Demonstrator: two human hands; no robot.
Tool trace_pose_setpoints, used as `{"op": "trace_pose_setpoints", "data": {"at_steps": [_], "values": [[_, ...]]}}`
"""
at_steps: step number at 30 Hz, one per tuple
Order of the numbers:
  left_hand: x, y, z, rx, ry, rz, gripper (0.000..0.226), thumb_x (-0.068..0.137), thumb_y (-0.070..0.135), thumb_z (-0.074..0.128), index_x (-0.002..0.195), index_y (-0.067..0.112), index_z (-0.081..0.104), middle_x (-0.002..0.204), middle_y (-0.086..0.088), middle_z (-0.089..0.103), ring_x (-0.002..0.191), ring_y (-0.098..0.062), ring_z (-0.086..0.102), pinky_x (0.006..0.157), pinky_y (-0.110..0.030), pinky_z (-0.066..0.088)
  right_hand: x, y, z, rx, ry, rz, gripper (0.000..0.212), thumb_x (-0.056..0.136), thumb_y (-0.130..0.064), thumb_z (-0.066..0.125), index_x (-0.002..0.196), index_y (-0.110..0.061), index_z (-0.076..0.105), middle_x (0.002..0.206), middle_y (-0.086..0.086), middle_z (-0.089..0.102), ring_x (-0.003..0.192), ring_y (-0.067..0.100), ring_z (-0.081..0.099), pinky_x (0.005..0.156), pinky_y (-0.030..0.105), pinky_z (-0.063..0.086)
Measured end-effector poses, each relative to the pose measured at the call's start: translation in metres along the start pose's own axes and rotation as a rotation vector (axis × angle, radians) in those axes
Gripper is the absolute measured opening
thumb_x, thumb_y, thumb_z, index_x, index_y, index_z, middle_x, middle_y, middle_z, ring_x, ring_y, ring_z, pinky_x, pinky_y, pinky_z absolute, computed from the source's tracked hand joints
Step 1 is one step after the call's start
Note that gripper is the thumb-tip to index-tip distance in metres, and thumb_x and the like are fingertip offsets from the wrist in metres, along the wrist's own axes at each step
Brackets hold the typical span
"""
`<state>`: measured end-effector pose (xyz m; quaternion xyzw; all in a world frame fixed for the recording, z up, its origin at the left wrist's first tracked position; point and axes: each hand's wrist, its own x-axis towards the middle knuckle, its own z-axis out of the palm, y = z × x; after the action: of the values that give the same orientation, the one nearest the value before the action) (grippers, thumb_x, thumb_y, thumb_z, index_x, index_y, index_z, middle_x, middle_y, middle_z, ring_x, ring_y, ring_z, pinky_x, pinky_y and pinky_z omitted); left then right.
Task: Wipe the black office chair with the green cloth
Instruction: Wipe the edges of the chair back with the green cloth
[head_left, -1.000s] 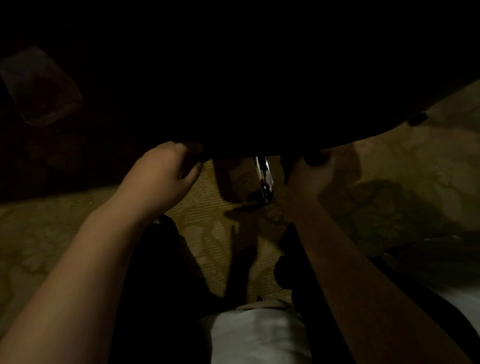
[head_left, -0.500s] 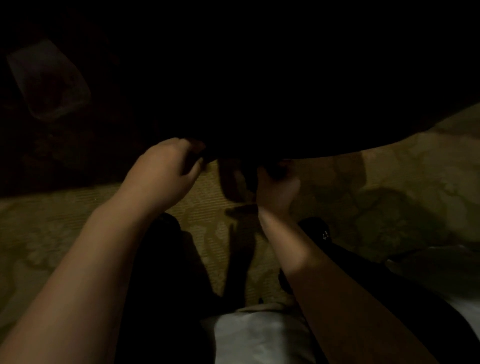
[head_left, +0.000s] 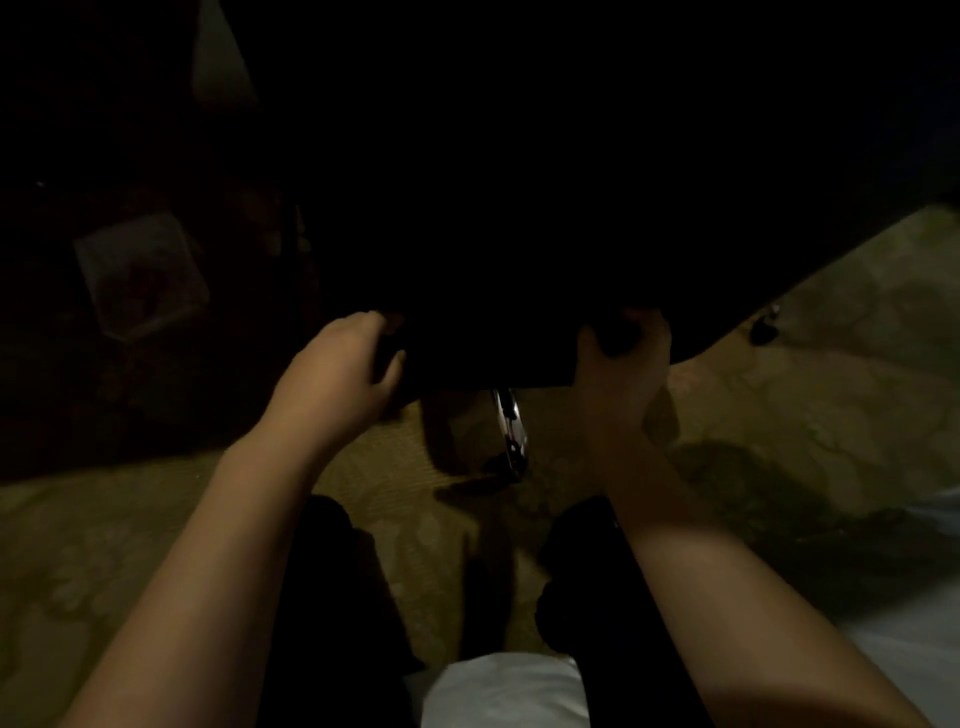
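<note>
The left hand (head_left: 337, 374) clasps the near edge of the black office chair (head_left: 519, 234), fingers curled. The right hand (head_left: 621, 369) grips it alike.

The view is very dark: the black office chair (head_left: 545, 208) fills the upper half as one unlit mass above a patterned carpet (head_left: 779, 405). The left hand (head_left: 340, 371) and the right hand (head_left: 621, 364) each grip its lower edge, well apart, fingers curled round it. A shiny chrome part (head_left: 511, 431) shows beneath the edge between them, and a dark caster (head_left: 763, 332) sits on the carpet to the right.
</note>
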<state>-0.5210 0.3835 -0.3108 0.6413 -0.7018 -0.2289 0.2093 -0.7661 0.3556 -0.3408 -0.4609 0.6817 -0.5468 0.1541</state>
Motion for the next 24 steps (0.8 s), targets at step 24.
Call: {"op": "trace_pose_setpoints", "data": {"at_steps": [24], "values": [[-0.048, 0.237, -0.293, 0.157, 0.658, 0.469, 0.043, 0.095, 0.021, 0.057, 0.136, 0.011, 0.049, 0.136, -0.006, 0.049, 0.122, -0.024, 0.047, 0.092, -0.028, 0.037, 0.061, -0.368, -0.170, 0.198, 0.162, -0.689, 0.035, 0.077, 0.003, 0.065, 0.111, -0.001, 0.058, 0.113, 0.014, 0.052, 0.101, 0.012, 0.052, 0.090, 0.007, 0.035]]}}
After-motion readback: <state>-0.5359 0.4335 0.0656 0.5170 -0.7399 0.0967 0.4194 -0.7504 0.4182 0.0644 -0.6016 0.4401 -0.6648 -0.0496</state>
